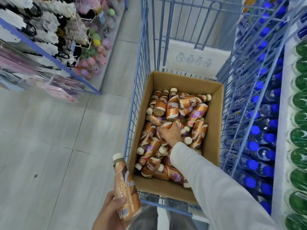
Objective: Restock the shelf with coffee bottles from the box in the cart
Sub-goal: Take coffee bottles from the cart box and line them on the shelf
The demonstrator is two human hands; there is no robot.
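Observation:
An open cardboard box (214, 130) sits inside a blue wire cart (132, 113) and holds several brown-and-orange coffee bottles (172, 107) lying in a heap. My right hand (171, 134) reaches down into the middle of the heap, its fingers curled round one coffee bottle (166, 125) there. My left hand (111, 211) is outside the cart at the bottom left and grips another coffee bottle (124, 183) upright by its lower half, its white cap pointing up.
A shelf at the right carries rows of blue-capped bottles (255, 146) and green bottles (299, 138). A white carton (192, 58) stands in the cart behind the box. Racks of small goods (66, 39) line the left; grey tiled floor (58, 146) lies between.

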